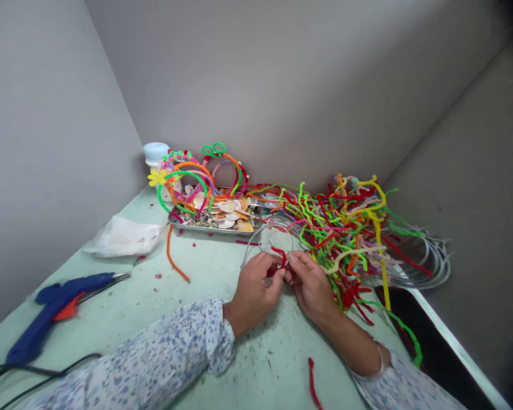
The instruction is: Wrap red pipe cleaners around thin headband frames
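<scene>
A short red pipe cleaner (279, 250) sticks up between my hands at the middle of the table. My left hand (259, 287) is closed, thumb and fingers pinching the red piece. Facing it, my right hand (310, 282) is also closed in a pinch at the same piece; the fingertips of both hands nearly meet. A thin grey wire loop (292, 242) rises behind the fingers, and the red piece appears to be at its near end. The exact contact of wire and pipe cleaner is hidden by the fingers.
Behind stands a metal tray (214, 230) of shells with colourful pipe-cleaner hoops (188, 171). A tangled pipe-cleaner pile (337, 222) and coiled wire (436, 256) lie right. A blue glue gun (47, 319) with cables and a white plastic bag (126, 236) lie left.
</scene>
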Motion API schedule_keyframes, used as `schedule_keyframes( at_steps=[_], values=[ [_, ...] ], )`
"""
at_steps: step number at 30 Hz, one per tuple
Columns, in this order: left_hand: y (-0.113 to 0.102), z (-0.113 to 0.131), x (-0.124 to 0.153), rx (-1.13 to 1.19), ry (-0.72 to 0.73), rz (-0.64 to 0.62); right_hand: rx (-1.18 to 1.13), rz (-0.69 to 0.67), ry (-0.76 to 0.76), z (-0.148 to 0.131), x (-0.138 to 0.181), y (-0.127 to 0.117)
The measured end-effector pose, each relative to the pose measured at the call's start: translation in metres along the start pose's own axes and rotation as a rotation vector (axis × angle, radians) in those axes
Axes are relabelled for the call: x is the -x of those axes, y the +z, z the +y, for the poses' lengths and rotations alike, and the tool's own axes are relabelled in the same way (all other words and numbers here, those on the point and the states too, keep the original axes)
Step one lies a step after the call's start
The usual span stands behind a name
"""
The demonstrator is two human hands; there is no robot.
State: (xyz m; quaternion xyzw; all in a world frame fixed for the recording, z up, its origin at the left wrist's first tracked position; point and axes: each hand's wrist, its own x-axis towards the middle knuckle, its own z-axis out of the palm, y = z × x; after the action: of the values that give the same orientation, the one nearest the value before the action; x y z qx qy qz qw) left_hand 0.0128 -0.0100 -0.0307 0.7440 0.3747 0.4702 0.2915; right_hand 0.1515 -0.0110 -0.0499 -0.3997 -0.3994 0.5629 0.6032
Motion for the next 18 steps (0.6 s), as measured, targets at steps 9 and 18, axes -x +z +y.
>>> schedule_keyframes(
  at_steps=[9, 18],
  values=[
    [0.001, -0.0025, 0.001, 0.025, 0.061, 0.084, -0.09, -0.019, 0.013, -0.0025, 0.0003, 0.001],
    [0.0014, -0.0043, 0.0015, 0.054, 0.066, 0.103, -0.11, 0.04, 0.032, -0.0024, -0.0002, 0.0005]
  ],
)
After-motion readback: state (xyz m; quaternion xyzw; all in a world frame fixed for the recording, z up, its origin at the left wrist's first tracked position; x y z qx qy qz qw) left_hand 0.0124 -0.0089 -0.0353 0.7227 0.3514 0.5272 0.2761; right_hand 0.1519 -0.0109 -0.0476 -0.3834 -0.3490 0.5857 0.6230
